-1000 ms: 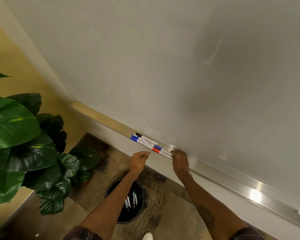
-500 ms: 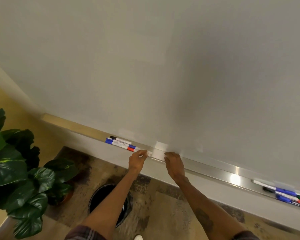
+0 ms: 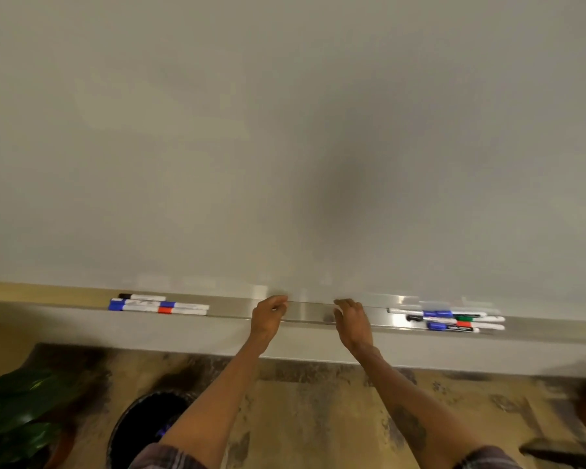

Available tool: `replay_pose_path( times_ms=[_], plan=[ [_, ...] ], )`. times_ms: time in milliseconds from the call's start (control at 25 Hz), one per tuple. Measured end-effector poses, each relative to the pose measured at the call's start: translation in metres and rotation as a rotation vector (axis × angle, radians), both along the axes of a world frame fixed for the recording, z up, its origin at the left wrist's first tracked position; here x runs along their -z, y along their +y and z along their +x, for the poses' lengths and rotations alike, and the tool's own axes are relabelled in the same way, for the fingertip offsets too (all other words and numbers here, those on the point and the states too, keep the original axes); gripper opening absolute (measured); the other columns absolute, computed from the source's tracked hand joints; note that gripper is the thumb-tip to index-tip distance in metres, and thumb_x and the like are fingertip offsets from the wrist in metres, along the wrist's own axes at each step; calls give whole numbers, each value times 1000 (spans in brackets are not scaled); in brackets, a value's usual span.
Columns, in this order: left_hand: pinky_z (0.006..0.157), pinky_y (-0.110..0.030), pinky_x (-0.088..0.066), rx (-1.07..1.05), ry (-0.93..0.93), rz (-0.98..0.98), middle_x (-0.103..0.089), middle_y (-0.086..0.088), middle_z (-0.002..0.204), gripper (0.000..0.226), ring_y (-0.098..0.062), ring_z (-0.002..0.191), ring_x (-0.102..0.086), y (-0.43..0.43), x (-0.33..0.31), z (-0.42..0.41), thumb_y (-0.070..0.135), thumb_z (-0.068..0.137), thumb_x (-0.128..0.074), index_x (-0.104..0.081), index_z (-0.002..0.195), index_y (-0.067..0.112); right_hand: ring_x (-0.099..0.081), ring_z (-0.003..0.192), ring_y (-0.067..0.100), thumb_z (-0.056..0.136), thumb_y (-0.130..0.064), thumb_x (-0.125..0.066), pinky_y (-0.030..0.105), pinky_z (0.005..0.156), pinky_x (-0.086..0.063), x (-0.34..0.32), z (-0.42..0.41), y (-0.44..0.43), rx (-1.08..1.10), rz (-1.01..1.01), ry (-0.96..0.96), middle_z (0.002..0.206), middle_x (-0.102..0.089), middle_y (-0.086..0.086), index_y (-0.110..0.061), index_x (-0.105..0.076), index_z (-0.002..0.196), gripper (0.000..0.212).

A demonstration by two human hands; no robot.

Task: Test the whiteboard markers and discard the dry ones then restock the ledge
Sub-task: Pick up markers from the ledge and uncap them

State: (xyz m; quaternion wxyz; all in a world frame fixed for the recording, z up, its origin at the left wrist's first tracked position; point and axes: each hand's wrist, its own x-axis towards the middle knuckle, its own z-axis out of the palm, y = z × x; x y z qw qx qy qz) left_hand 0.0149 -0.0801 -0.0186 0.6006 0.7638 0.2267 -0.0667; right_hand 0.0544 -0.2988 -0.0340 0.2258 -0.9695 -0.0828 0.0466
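A: From the head camera, what are the hands doing?

B: Both reach out to the metal ledge (image 3: 237, 308) under the whiteboard (image 3: 285, 130). The left hand (image 3: 268, 316) has its fingers curled, tips at the ledge's back edge; it holds nothing that I can see. The right hand (image 3: 352, 321) is loosely spread, fingers slightly bent, over a bare stretch of the ledge, and it grips nothing either. The picture is a bit blurred, so whether either hand actually touches the ledge I cannot tell.

A: And the markers?

B: Two groups, both lying flat on the ledge. The left markers (image 3: 158, 305) sit well to the left of the left hand: one with a black cap at the back, then ones with blue caps and one with a red cap nearer the front. The right markers (image 3: 450, 319) lie to the right of the right hand, a tighter bunch with blue, green, red and black caps.

A: Anything below?

B: A dark round bin (image 3: 139, 431) stands on the floor (image 3: 318, 418) under the left forearm, beside a leafy plant (image 3: 17, 407) at the lower left corner.
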Motion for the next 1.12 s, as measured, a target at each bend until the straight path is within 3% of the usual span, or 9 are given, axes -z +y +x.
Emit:
replay_pose_path(
  times_ms=[280,440,600,880,1120],
  plan=[
    [100,-41,-52,155,64,14,-71,-2,116,25,-19,107,-66,-111,20,25,21,96,-61,-71,118,17,-50,127,27,103,-21,-47,37,105,-42,12,1,-123,351,173,36,137,-56,12,-9,-54,135,35],
    [100,-39,-52,215,88,-16,-70,-5,119,26,-19,107,-66,-159,28,31,21,97,-60,-68,122,15,-52,119,28,100,-17,-51,37,98,-45,23,9,-182,427,143,18,127,-61,12,-7,-61,124,28],
    [100,-38,-52,242,85,-4,-67,-1,120,28,-19,110,-64,-183,34,31,21,99,-58,-65,125,14,-50,122,28,100,-22,-51,41,101,-42,33,26,-209,352,6,32,132,-59,9,-11,-59,126,30],
    [86,-27,-54,181,118,-5,-67,-1,116,27,-20,105,-66,-187,44,29,22,99,-58,-66,124,16,-40,134,24,102,-24,-46,43,111,-32,54,35,-191,127,-69,109,145,-47,4,-17,-47,139,38],
    [84,-25,-53,132,124,-23,-67,-1,116,26,-21,106,-65,-182,41,28,22,99,-58,-66,123,17,-46,132,25,92,-5,-60,41,110,-37,62,41,-180,-58,-175,7,137,-57,4,-15,-58,131,40]
  ],
)
